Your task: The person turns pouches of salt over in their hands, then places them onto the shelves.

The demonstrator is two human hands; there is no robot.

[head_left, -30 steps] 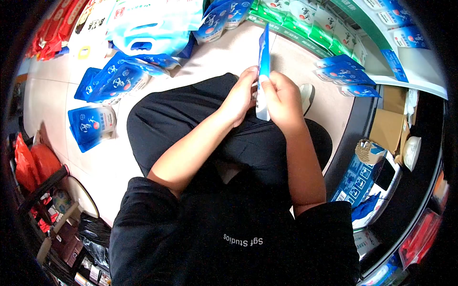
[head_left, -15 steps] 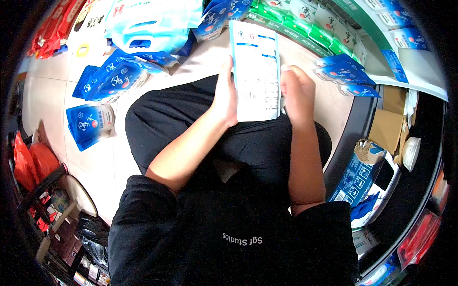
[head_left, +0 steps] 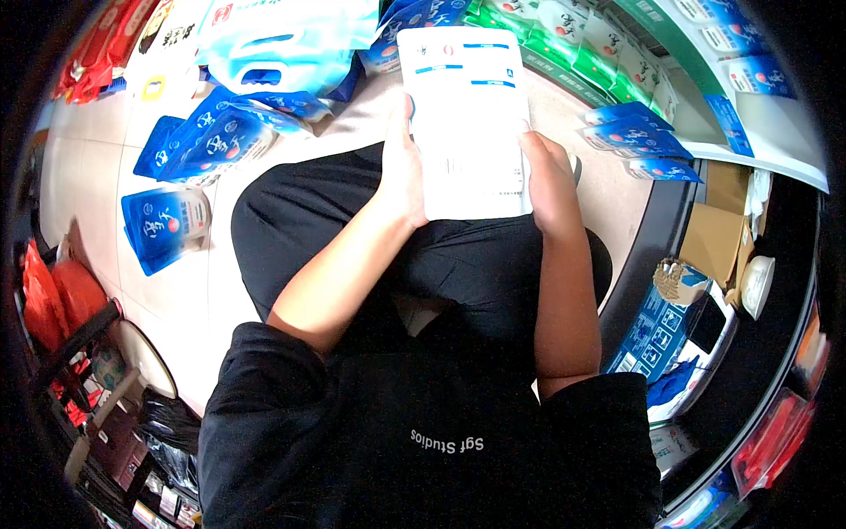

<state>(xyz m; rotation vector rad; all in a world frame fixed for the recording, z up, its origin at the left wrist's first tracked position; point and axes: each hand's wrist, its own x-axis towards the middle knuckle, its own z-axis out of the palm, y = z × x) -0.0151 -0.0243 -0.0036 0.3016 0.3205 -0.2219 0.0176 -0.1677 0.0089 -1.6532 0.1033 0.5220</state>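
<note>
A white printed pouch [head_left: 471, 132] with small blue bars stands upright over my lap, its text side facing me. My left hand [head_left: 407, 176] grips its left edge, the thumb along the side. On the opposite edge my right hand [head_left: 551, 181] is closed, thumb against the pouch's face. Fingers of both hands behind the pouch are hidden. To the left on the floor lies a fanned pile of blue pouches [head_left: 207, 145], with a smaller blue stack [head_left: 163, 225] nearer me.
Blue pouches [head_left: 639, 141] lie on the right beside a shelf. Green packs [head_left: 608, 53] fill a display box at the back. A large light-blue bag [head_left: 282, 53] stands back left. Cardboard boxes [head_left: 718, 238] sit in the shelf at right, a red bag [head_left: 70, 300] at far left.
The pouch has turned and tilted, so its printed face shows wider and its top leans left. My left hand shifted slightly left; my right hand moved a little lower.
</note>
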